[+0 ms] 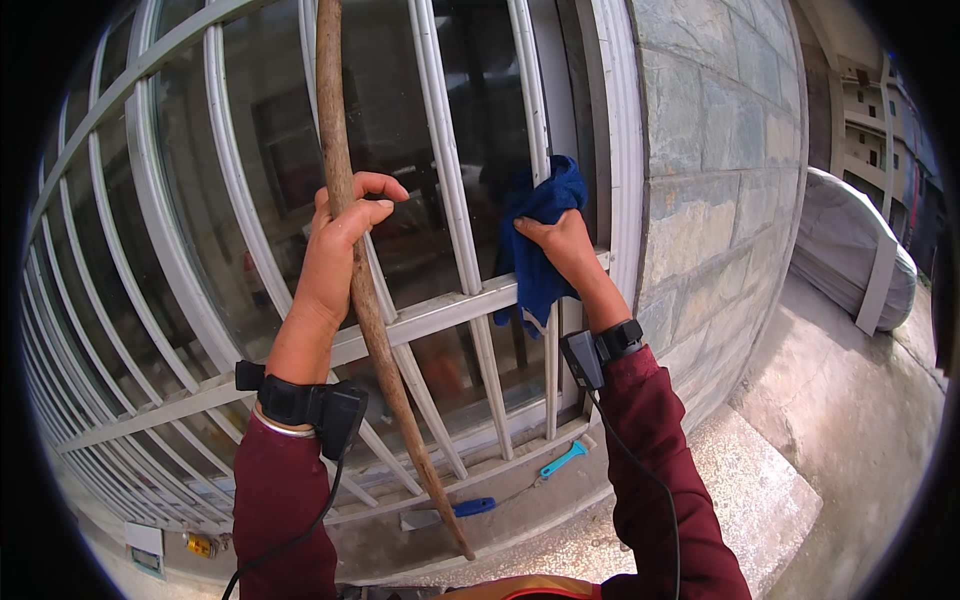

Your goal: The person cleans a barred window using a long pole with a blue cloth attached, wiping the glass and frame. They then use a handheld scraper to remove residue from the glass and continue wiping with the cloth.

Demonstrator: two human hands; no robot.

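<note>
My right hand (559, 241) holds a blue cloth (534, 262) wrapped around a white metal window bar (534, 112) near the frame's right side. My left hand (337, 232) is raised by a long wooden stick (367, 300), which passes between thumb and palm side and slants down to the ledge. The left thumb and index finger are curled towards each other with a gap between their tips; how firmly the hand grips the stick is partly hidden. Below the bars lie a scraper with a blue handle (475, 507) and a turquoise-handled tool (564, 459).
A white horizontal rail (420, 319) crosses the bars, with window glass behind. A stone-tiled wall (709, 165) stands at the right, and beyond it a grey covered object (847, 247). At the lower left are a yellow can (199, 545) and a small pale box (144, 547).
</note>
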